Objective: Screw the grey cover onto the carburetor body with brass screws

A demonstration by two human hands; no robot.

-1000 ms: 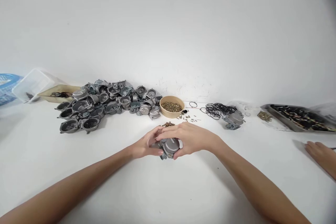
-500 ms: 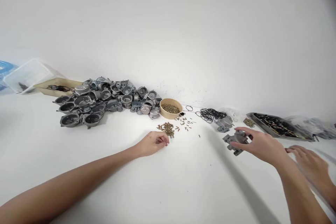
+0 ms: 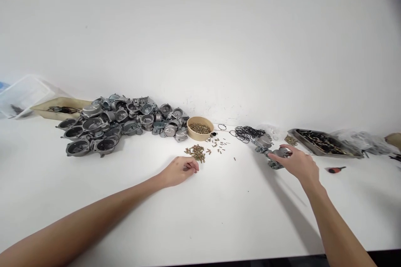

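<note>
My right hand (image 3: 297, 163) is closed around a grey metal carburetor (image 3: 277, 162), its thumb on the near left side and its fingers over the top right. Right beside that carburetor, at its upper left, another grey carburetor (image 3: 262, 142) sits on the table; I cannot tell if the two touch. My left hand (image 3: 179, 171) rests on the white table with its fingers curled in. Whatever it may hold is hidden. Just beyond its fingertips lies a small heap of brass jets (image 3: 196, 152), with loose brass pieces (image 3: 216, 145) scattered to the right.
Many grey carburetor bodies (image 3: 94, 124) are piled at the left. A round tub (image 3: 200, 135) holds brass parts near the wall. Black rubber rings (image 3: 246, 133) lie right of it. A metal tray (image 3: 300, 142), plastic bags (image 3: 354, 141) and a red-handled tool (image 3: 335, 170) are at the right.
My right hand has carried the carburetor up and left, next to the standing one. Another person's hand at the right has gone from view, and the red-handled tool shows. My left hand stays put.
</note>
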